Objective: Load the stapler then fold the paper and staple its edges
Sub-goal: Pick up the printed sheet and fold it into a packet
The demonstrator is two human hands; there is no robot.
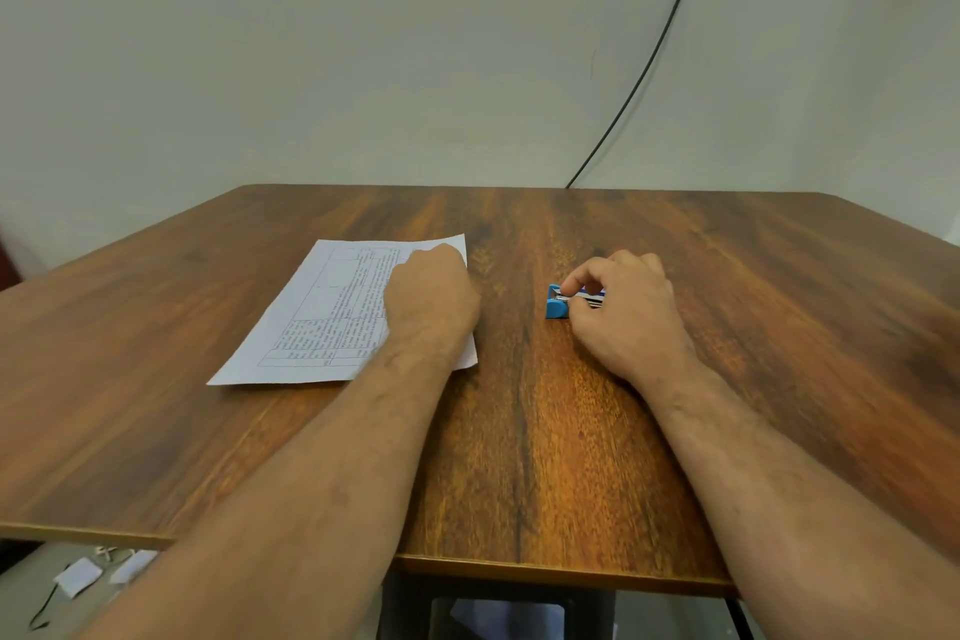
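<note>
A printed white paper sheet (322,314) lies flat on the wooden table (519,431), left of centre. My left hand (428,299) rests on the sheet's right side with its fingers curled under; whether they pinch the paper is hidden. To the right, a small blue stapler (558,303) sits on the table. My right hand (626,312) covers most of it, with thumb and fingers curled round its body. Only the stapler's left end shows, with a metal part visible at its front.
The table's back edge meets a plain wall, where a black cable (649,62) runs down behind the table. Small paper scraps (78,577) lie on the floor at lower left, below the table's front edge.
</note>
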